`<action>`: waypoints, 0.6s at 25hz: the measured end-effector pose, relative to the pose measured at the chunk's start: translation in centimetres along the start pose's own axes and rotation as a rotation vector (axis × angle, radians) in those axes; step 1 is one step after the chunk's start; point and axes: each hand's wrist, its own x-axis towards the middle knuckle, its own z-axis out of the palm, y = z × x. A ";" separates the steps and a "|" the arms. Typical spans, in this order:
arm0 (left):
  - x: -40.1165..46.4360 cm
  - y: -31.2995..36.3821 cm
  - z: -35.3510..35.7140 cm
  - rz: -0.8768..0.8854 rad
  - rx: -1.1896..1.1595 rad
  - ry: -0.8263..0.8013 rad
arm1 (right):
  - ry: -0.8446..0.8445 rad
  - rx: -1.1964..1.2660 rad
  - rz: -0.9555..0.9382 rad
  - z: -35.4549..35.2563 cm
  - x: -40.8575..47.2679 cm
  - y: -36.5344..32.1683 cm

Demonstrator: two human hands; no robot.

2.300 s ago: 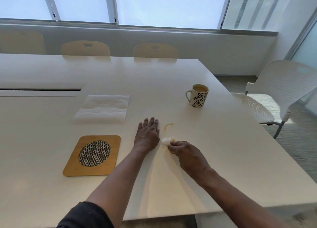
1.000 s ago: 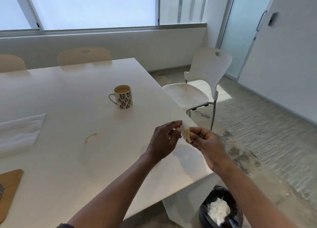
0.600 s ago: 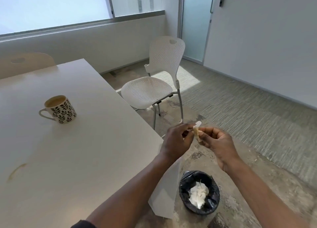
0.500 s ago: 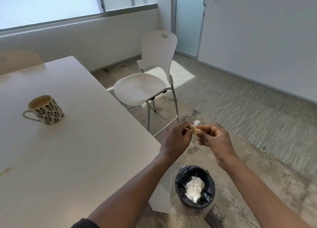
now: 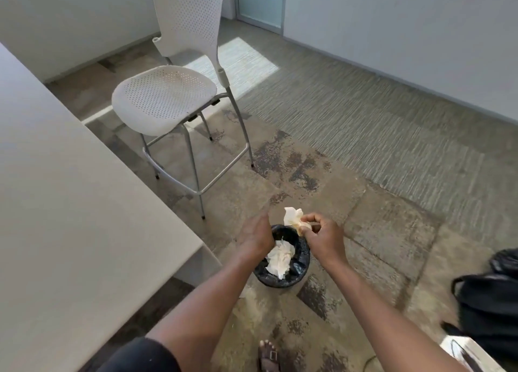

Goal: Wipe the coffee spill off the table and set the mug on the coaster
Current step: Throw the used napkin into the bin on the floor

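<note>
The right hand [image 5: 322, 240] has its grip pinched on a stained, crumpled tissue [image 5: 293, 220], directly above the black-lined bin [image 5: 301, 270]. Left hand [image 5: 256, 235], just beside the tissue, loosely curled, holds nothing. Desk [image 5: 70, 217] lies leftward.

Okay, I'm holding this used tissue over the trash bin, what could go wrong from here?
1. The stained tissue in your right hand sits over the bin's far rim, so it might drop onto the floor.
2. Your left hand partly covers the opening and could deflect it.
3. The bin already holds crumpled paper; a light wad may bounce out.
</note>
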 end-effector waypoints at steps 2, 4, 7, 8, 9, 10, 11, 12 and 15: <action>0.4 -0.7 1.1 -0.001 0.049 -0.060 | -0.018 -0.101 -0.030 0.7 0.5 1.7; 0.7 -1.6 2.4 -0.026 0.073 -0.120 | -0.049 -0.206 -0.038 1.5 1.1 2.9; 1.3 -2.5 3.7 -0.060 0.092 -0.213 | -0.108 -0.312 -0.030 2.8 2.2 4.4; 1.7 -2.7 3.9 -0.061 0.104 -0.227 | -0.126 -0.329 -0.027 3.2 2.6 4.8; 2.1 -2.9 4.1 -0.061 0.110 -0.235 | -0.144 -0.341 -0.019 3.6 2.9 5.1; 2.4 -3.0 4.1 -0.059 0.112 -0.239 | -0.159 -0.347 -0.014 3.8 3.3 5.3; 2.8 -3.1 4.1 -0.053 0.115 -0.242 | -0.176 -0.350 -0.013 4.1 3.7 5.5; 3.1 -3.2 4.1 -0.041 0.115 -0.246 | -0.195 -0.361 -0.019 4.5 4.1 5.6; 3.7 -3.6 4.7 -0.010 0.098 -0.255 | -0.212 -0.395 -0.021 5.3 5.1 6.1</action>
